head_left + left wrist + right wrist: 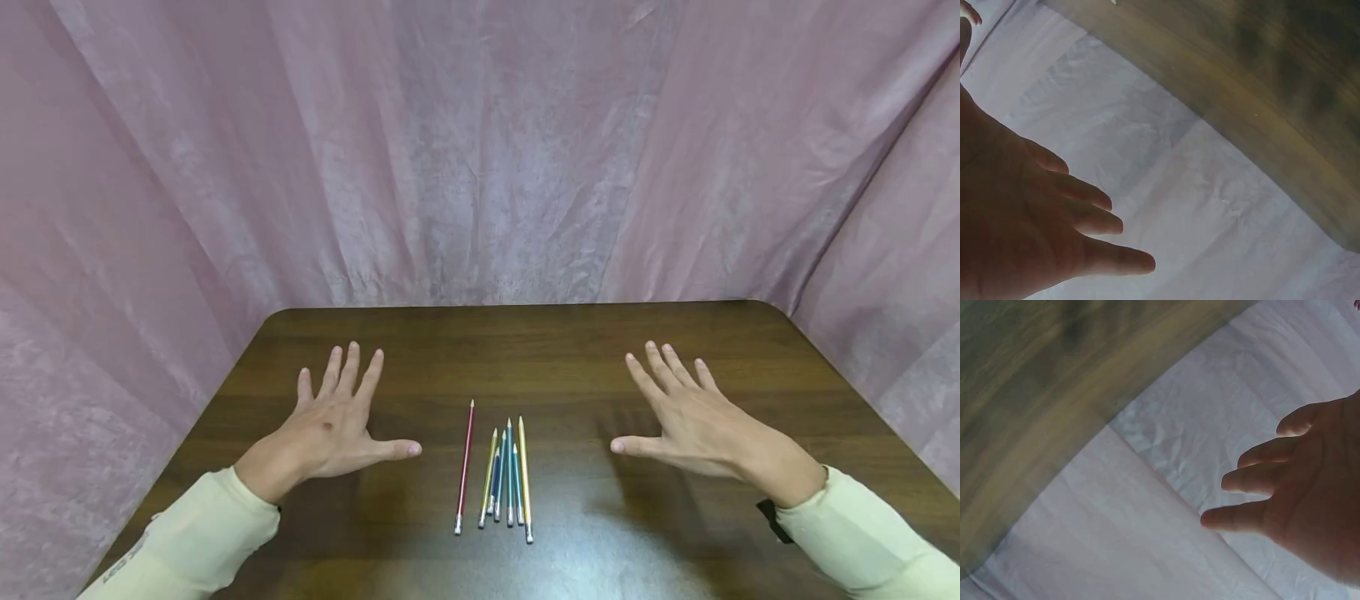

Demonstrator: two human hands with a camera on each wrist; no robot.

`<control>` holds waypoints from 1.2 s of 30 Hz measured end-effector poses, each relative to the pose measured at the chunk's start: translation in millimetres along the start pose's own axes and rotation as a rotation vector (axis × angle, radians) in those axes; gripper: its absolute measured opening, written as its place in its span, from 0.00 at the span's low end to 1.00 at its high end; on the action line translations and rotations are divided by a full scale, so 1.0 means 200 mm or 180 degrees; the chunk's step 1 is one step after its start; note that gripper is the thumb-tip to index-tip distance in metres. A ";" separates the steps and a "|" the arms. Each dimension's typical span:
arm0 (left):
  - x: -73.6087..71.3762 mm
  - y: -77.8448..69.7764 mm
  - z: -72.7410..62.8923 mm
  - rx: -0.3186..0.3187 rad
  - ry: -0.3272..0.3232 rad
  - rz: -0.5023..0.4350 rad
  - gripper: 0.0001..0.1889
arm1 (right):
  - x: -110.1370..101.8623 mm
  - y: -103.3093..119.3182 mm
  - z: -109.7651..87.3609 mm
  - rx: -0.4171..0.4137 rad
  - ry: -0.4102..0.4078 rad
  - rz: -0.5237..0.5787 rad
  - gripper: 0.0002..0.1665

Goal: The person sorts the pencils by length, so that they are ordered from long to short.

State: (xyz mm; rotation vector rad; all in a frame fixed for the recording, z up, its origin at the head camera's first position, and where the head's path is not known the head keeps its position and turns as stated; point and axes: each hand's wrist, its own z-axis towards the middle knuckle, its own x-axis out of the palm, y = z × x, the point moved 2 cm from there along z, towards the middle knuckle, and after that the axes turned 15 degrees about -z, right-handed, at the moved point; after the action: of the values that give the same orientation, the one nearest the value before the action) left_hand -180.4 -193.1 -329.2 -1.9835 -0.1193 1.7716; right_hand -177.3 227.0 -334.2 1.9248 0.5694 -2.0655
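Note:
Several pencils lie side by side near the middle of the table, tips pointing away and erasers toward me. A red pencil (466, 467) lies a little apart on the left. Beside it is a close group with a yellow pencil (524, 479) at its right edge and a teal pencil (510, 475) among shorter ones. My left hand (330, 429) hovers left of the pencils with straight, spread fingers. On the other side, my right hand (693, 425) is held the same way, farther from the pencils. Neither hand touches anything. Both palms also show in the wrist views.
The brown wooden table (570, 350) has rounded far corners. Pink curtains (510, 150) hang behind it and along both sides. Pale sleeves (217, 529) cover both forearms, and a dark strap (774, 521) shows at the right wrist.

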 end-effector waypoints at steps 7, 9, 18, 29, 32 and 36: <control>0.04 -0.01 0.02 0.0099 0.0006 -0.0102 0.71 | 0.02 0.03 0.04 -0.0073 -0.0002 0.0160 0.66; 0.06 -0.01 0.03 0.0100 0.0018 -0.0149 0.70 | 0.03 0.04 0.05 -0.0081 0.0002 0.0273 0.65; 0.13 -0.05 0.07 0.0121 0.0059 -0.0464 0.64 | 0.06 0.13 0.11 -0.0101 -0.0330 0.0805 0.48; 0.22 -0.11 0.14 -0.0167 0.0191 -0.0917 0.56 | 0.09 0.20 0.19 0.0087 -0.0048 0.1648 0.34; 0.26 -0.13 0.16 -0.0160 0.0172 -0.0998 0.52 | 0.10 0.21 0.21 0.0112 0.0068 0.1875 0.33; 0.31 -0.14 0.18 -0.0201 0.0228 -0.1129 0.48 | 0.12 0.22 0.23 0.0199 0.0270 0.2290 0.32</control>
State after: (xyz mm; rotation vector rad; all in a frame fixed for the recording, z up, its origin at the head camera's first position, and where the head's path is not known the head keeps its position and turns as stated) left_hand -198.3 -135.4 -375.7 -1.9243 -0.4776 1.4847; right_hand -201.2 168.5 -361.4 1.8754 -0.1722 -1.5519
